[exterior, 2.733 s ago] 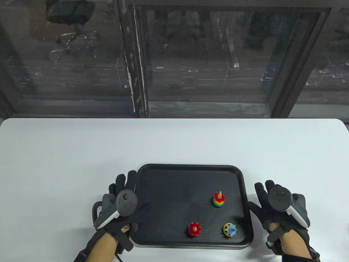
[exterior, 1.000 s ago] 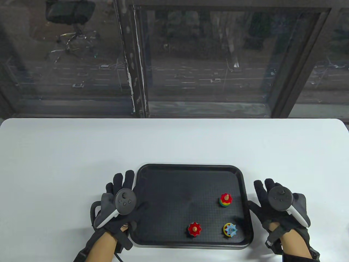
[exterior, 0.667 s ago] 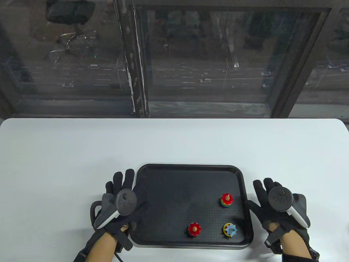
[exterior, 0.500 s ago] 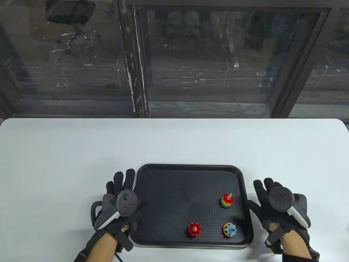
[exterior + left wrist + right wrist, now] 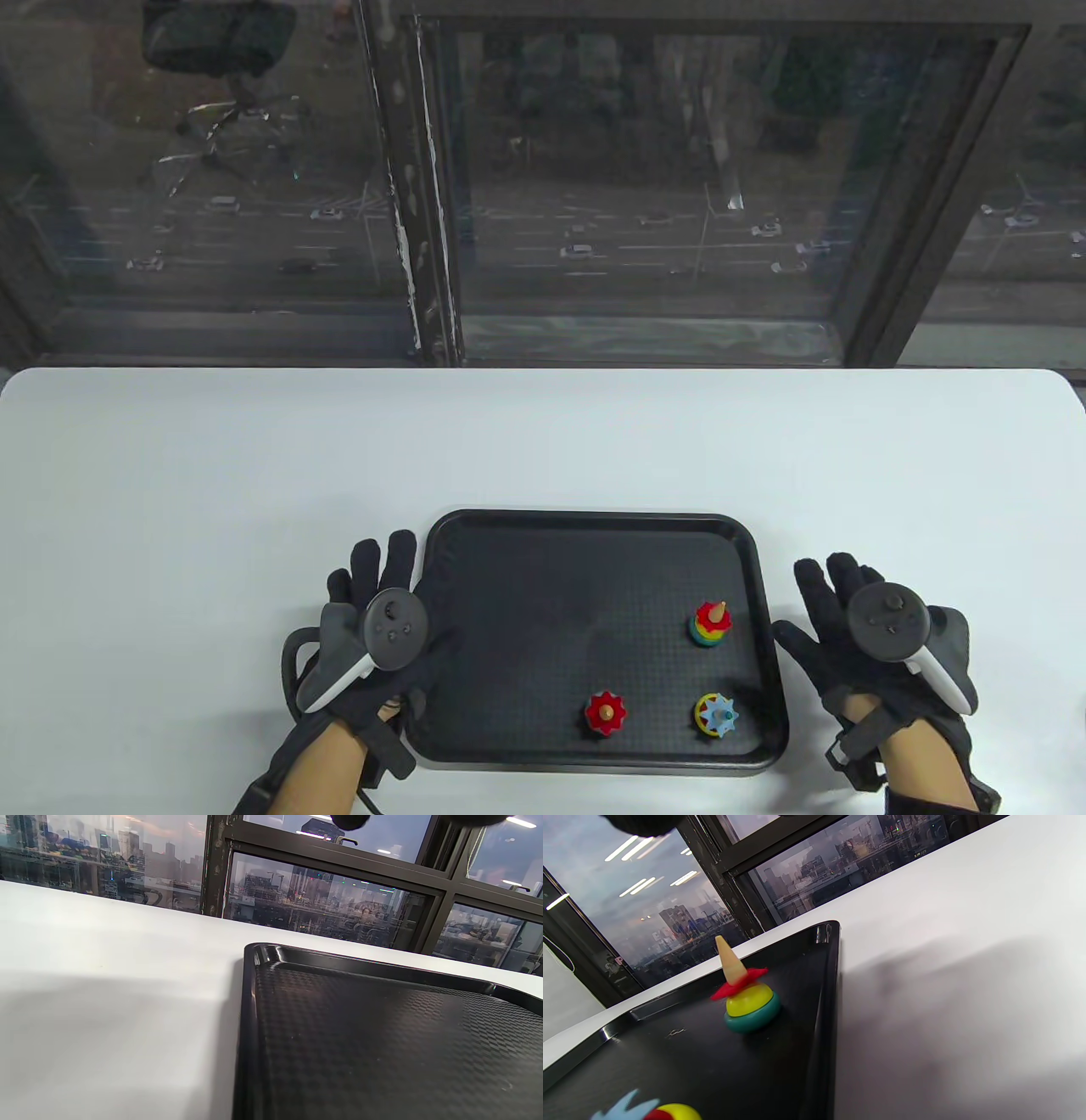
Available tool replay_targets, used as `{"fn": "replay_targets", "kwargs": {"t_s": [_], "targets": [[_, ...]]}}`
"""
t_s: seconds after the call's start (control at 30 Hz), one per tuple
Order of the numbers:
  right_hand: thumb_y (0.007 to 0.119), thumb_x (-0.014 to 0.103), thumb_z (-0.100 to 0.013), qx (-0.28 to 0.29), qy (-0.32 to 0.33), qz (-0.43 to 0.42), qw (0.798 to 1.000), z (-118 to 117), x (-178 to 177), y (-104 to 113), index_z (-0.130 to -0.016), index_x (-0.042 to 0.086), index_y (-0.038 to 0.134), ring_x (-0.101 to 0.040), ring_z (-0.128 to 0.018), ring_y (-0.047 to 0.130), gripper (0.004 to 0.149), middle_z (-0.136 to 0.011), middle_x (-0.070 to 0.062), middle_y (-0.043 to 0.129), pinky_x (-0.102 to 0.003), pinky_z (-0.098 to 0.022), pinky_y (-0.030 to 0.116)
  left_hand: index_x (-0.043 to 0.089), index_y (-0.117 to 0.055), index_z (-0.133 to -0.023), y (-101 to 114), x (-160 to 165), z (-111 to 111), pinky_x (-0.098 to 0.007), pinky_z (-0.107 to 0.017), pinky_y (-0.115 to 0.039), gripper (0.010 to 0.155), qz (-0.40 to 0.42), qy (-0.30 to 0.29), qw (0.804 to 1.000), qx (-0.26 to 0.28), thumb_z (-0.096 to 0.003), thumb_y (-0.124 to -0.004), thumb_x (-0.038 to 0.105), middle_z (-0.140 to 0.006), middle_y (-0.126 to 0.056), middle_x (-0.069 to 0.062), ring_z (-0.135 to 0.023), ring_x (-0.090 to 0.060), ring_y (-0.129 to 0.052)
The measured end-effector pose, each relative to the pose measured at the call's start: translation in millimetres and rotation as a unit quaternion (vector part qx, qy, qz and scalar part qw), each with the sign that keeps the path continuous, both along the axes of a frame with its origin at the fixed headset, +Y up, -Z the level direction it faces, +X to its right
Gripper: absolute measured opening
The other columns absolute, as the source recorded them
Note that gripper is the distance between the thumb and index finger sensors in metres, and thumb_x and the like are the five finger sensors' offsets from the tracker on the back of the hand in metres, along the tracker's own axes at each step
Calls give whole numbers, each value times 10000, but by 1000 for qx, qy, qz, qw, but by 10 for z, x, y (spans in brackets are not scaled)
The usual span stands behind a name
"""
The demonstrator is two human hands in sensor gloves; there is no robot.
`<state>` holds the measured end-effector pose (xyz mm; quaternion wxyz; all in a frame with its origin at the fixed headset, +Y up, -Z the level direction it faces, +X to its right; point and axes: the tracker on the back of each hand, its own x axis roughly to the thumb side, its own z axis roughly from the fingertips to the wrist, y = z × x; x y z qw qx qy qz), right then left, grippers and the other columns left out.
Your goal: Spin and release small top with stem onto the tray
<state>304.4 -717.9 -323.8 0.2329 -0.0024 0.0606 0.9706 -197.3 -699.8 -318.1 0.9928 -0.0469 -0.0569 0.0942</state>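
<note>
A black rectangular plastic tray (image 5: 594,528) lies on the near middle of the white table (image 5: 543,441); the gloved left hand (image 5: 373,637) rests flat on the table just beside the tray's left rim, its thumb over the rim; the gloved right hand (image 5: 874,645) lies on the table just right of the tray; three tops stand in the tray's right half: the small rainbow-ringed top with a wooden stem (image 5: 709,622) sits near the right rim, tilted, behind the other two; the red gear-shaped top (image 5: 605,711) stands near the front rim, left of the yellow-and-blue gear-shaped top (image 5: 716,715), which sits in the front right corner; a dark-framed window (image 5: 543,178) runs behind the table's far edge.
</note>
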Motion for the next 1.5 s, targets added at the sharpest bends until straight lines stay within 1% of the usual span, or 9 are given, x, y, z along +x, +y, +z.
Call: {"fn": "replay_targets", "kwargs": {"t_s": [0.27, 0.5, 0.83, 1.5], "targets": [[542, 672, -435, -7, 0, 3, 1000, -4, -10, 5, -1100, 333, 253, -495, -1037, 104, 800, -1144, -128, 97, -700, -670, 218, 510, -341, -1125, -4, -31, -20, -629, -832, -171, 815, 10, 6, 1000, -11, -373, -558, 736, -1297, -94, 64, -1176, -372, -39], [543, 673, -435, -6, -1, 2, 1000, 1, -6, 17, -1100, 332, 253, -493, -1037, 103, 802, -1143, -130, 96, -700, -670, 218, 514, -328, -1122, 14, -45, -15, -628, -833, -171, 815, 17, 7, 1000, -4, -373, -559, 736, -1294, -82, 72, -1176, -369, -38], [541, 674, -436, -19, 28, 9, 999, -7, -109, 27, -1100, 333, 253, -497, -1040, 117, 800, -1147, -129, 107, -700, -672, 225, 519, -319, -1118, 11, -41, -12, -628, -833, -173, 813, 21, 0, 1000, -11, -373, -557, 736, -1294, -85, 103, -1176, -372, -40], [541, 673, -437, -32, 33, 13, 999, 13, -141, 6, -1101, 325, 261, -503, -1034, 121, 800, -1144, -137, 112, -702, -666, 227, 525, -316, -1117, -6, -39, -13, -629, -832, -178, 810, 25, -3, 1000, -12, -373, -555, 738, -1294, -88, 106, -1176, -373, -44]]}}
